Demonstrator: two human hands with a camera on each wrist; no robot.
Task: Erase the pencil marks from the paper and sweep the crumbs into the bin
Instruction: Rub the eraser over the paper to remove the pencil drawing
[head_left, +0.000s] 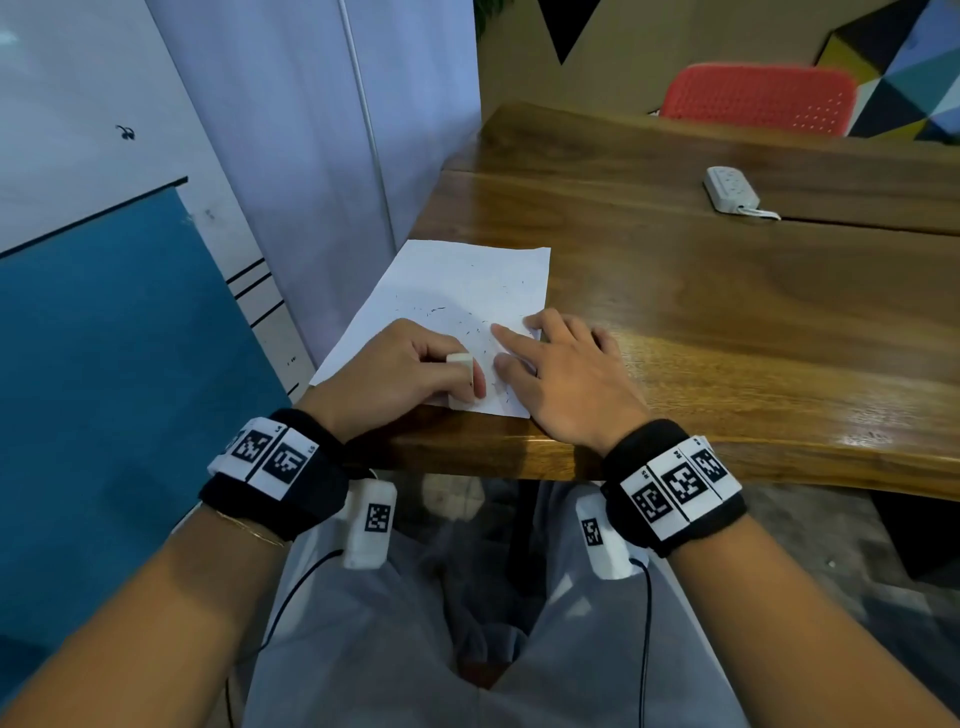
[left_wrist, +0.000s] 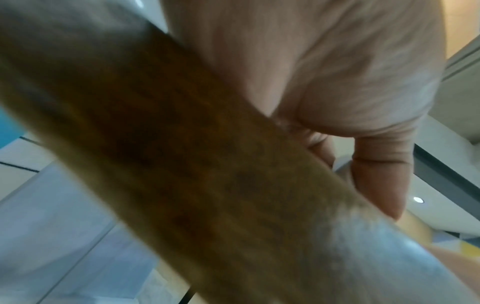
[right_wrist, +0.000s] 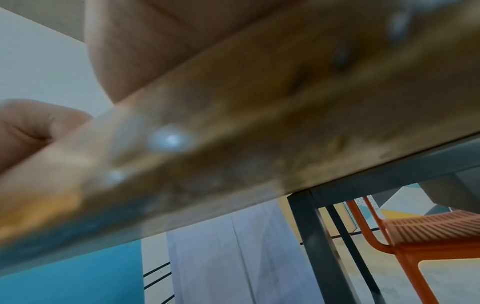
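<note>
seated at a wooden table, both wrists at its near edge. white sheet of paper lies at the table's near left corner, its left side close to the table's left edge. many short dark eraser crumbs scattered over the sheet, thickest across its middle and lower half, a few near the far right corner; whether any pencil marks lie among them cannot be told from the head view. left hand rests on the lower left part of the paper, fingers curled around a small white eraser that shows between thumb and fingers, its lower end down on the sheet near the near edge. right hand lies flat and relaxed with straight, spread fingers; forefinger and thumb tips press on the paper's right margin, the rest of the hand on bare wood just beside the sheet. the two hands are near each other, not touching. no bin in any view. a white power strip sits well apart on the far right of the table; a red chair stands behind the far edge. both wrist views are mostly filled by the blurred table edge, showing only palm and a bent finger.
</note>
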